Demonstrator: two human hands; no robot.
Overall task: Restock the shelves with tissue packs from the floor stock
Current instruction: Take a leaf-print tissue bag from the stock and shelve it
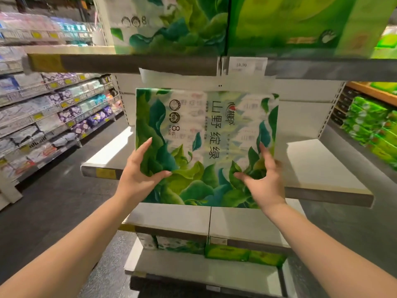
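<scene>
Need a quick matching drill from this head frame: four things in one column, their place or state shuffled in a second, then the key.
Things
1. leaf-print tissue pack
2. plain green packs
3. price tag
4. middle shelf

Places or states
A. low down, under the shelf below the hands
B. on the front edge of the upper shelf
C. held at its lower edge by the left hand and the right hand
D. bare white board to the right of the held pack

Pairs: 1-C, 2-A, 3-B, 4-D
</scene>
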